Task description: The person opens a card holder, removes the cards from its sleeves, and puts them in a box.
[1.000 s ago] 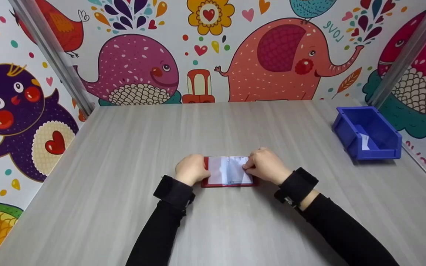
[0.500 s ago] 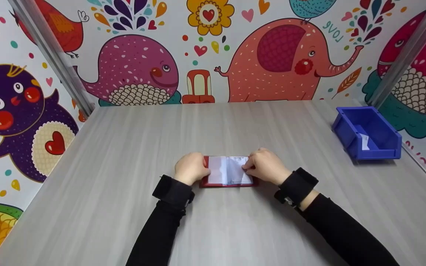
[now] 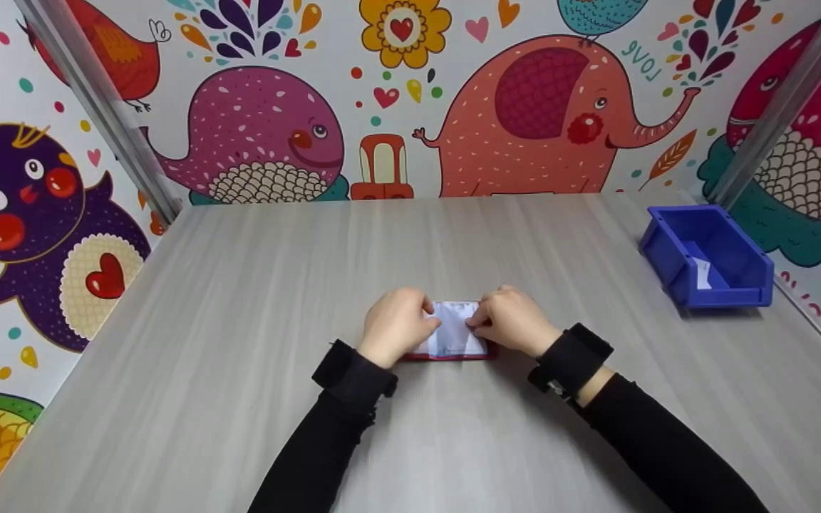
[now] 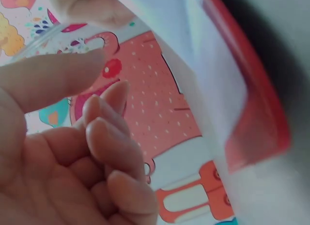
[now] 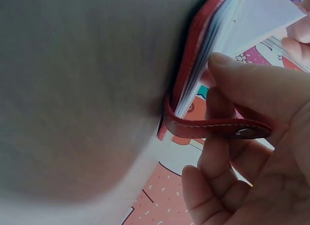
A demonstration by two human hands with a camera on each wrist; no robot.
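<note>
Red wallet (image 3: pixel 456 335): lay open on the table (image 3: pixel 239 285), just below the middle of the head view, with pages (image 5: pixel 199 60) spread between the two hands
Right hand (image 3: pixel 517 320): sat at three o'clock of the wallet, thumb on the page edges and a fingertip just behind them; it appeared to pinch the wallet there, though whether it had pages alone or the cover (image 5: pixel 186 65) too could not be told
Left hand (image 3: pixel 398 324): was at nine o'clock, hiding much of that side from above; its wrist view showed the thumb apart from loosely curled fingers, with nothing gripped between them
Raised page (image 5: pixel 261 19): rose from the stack towards the left hand's fingers; whether they touched its corner was unclear
Strap (image 5: pixel 218 128): hung unfastened, its stud (image 5: pixel 245 132) free, and lay across the right hand's fingers
Wallet opening: looked complete, with the strap undone and the cover spread
Page turning: seemed to be under way; the raised page was not yet flat, and how many pages remained could not be counted
Wallet closing: was not yet done, neither the cover shut nor the strap fastened
Blue bin (image 3: pixel 731 298): stood well apart, between two and three o'clock of the wallet, with a white slip (image 3: pixel 703 273) inside
Cartoon wall (image 3: pixel 539 128): rose at twelve o'clock, behind the table
</note>
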